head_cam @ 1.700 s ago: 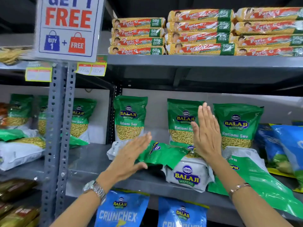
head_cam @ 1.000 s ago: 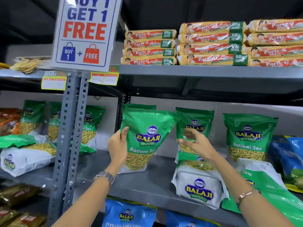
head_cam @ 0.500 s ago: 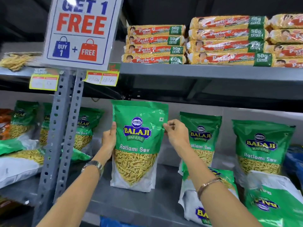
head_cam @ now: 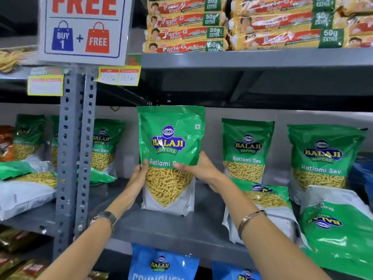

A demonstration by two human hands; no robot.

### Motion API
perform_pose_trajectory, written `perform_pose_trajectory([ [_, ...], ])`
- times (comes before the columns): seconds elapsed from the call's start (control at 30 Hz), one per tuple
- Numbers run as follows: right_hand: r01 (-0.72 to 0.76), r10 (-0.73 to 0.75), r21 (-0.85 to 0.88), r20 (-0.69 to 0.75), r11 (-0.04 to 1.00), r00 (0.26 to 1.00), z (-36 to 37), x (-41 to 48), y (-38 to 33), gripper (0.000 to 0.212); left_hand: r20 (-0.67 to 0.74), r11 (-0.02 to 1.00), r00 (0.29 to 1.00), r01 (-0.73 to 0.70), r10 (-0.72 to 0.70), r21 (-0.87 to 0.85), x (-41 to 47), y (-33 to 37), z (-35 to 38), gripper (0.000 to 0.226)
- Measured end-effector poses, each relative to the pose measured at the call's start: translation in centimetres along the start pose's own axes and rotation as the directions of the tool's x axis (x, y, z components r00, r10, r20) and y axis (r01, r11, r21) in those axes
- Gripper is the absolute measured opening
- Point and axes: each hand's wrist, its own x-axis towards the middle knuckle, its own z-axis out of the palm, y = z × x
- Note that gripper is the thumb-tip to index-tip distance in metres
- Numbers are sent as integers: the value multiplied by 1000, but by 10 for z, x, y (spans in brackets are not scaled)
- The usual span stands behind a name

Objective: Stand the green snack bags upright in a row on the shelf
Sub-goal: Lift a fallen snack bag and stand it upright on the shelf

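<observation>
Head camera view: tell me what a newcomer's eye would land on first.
First, the green snack bag standing upright at the middle of the grey shelf, with the left hand and right hand on its sides. Next, the red and blue offer sign at the upper left, and the stacked yellow biscuit packs on the shelf above.

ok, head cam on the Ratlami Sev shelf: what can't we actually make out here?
- Held bag: the right hand covers the end of "Ratlami Sev".
- Whether its base sits on the shelf: cannot tell.
- Promo sign: top cut off by the frame edge.
- Left price tag: washed out, unreadable.
- Bags behind the upright post: partly hidden.
- Left hand: fingers hidden behind the bag.
</observation>
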Motion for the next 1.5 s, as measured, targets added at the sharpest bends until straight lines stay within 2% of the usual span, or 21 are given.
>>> perform_pose_trajectory([
  [0.07,3,-3,-40,-10,999,1000,7,-1,5,75,227,999,973,24,-31,34,-9,-6,-4,118],
  [0.13,14,-18,-82,-49,997,999,11,-5,8,66,324,1000,946,16,-19,13,-18,-5,-7,104],
  [0.2,43,-48,-76,-65,996,997,12,-10,8,59,309,1000,951,0,5,-17,-26,0,-7,90],
  [0.37,55,-64,-103,-87,993,994,15,-27,1,63,265,1000,964,-6,8,-9,-41,4,-11,119],
  [0.63,58,-68,-85,-112,995,991,26,-45,-7,70,257,998,966,43,-32,-39,-57,8,-27,89],
  [0.73,55,-61,-62,-90,997,994,26,-47,-8,75,229,997,973,48,-34,-54,-66,11,-25,100],
  [0.8,57,-57,-28,11,998,998,21,-52,-5,76,137,994,991,2,13,-108,-74,14,-15,122],
  [0.83,63,-62,-26,54,998,997,17,-56,-4,77,22,987,998,-59,63,-153,-79,17,-7,127],
  [0.87,74,-72,-43,64,996,995,11,-60,-2,81,-144,970,982,-148,121,-194,-86,20,3,122],
  [0.93,116,-117,-101,-11,988,993,-7,-67,0,90,-496,892,840,-378,219,-247,-103,33,31,81],
  [0.97,138,-148,-122,-71,983,986,-19,-71,1,91,-571,848,780,-465,255,-256,-110,43,49,58],
  [1.0,157,-176,-143,-132,977,976,-33,-76,1,90,-556,816,776,-509,298,-273,-114,51,68,41],
  [1.07,155,-206,-212,-242,965,948,-64,-91,3,85,-351,835,863,-468,362,-290,-115,63,107,32],
  [1.1,122,-199,-264,-291,957,936,-79,-99,5,84,-199,879,921,-382,336,-283,-112,69,126,29],
  [1.13,67,-179,-321,-334,945,925,-94,-108,9,83,-40,933,970,-241,239,-269,-108,76,144,27],
  [1.17,-10,-137,-371,-365,928,921,-107,-115,14,84,95,974,991,-69,91,-217,-101,79,157,37],
  [1.2,-97,-74,-410,-381,907,922,-117,-122,18,85,215,982,974,102,-66,-160,-92,78,168,51],
  [1.23,-184,9,-423,-381,887,924,-125,-128,22,88,335,965,923,239,-190,-111,-84,75,178,60],
  [1.3,-317,200,-351,-330,881,922,-133,-136,30,100,516,929,796,371,-316,-4,-70,68,186,61],
  [1.37,-380,306,-253,-287,890,908,-137,-144,36,111,548,919,757,390,-355,57,-62,63,191,61],
  [1.5,-406,374,-111,-228,907,899,-142,-149,40,111,451,915,816,404,-362,3,-57,63,193,72],
])
